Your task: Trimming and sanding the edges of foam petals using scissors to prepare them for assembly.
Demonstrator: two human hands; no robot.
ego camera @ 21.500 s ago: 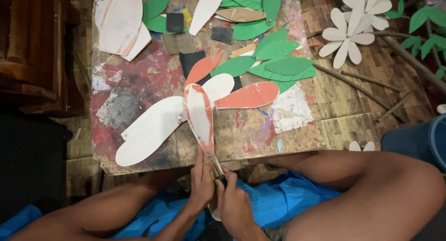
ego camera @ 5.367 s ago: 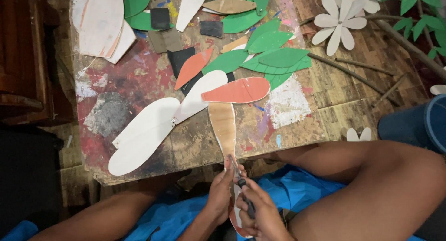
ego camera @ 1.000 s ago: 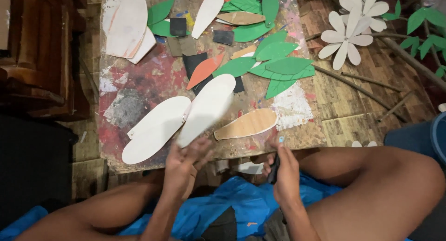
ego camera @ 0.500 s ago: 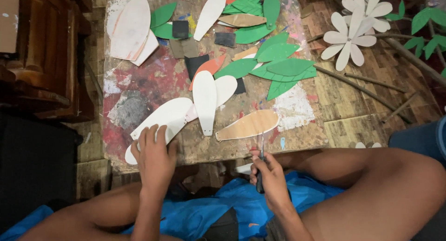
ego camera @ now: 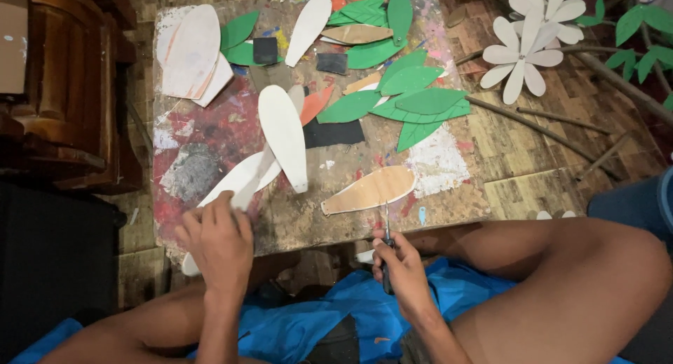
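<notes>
My left hand grips the near end of a long white petal-shaped cutout lying at the front left of the paint-stained board. A second white petal lies across it, pointing away from me. My right hand holds a pair of scissors, blades pointing up towards the board's front edge. Just above the blades lies a brown cardboard petal.
Green paper leaves, an orange petal, black squares and more white cutouts cover the far half of the board. A white paper flower with branches lies on the floor at right. A dark wooden cabinet stands left.
My left hand has slid nearer along the white petal and closed on its end. The second white petal has shifted left and away. My right hand with the scissors stays near the board's edge.
</notes>
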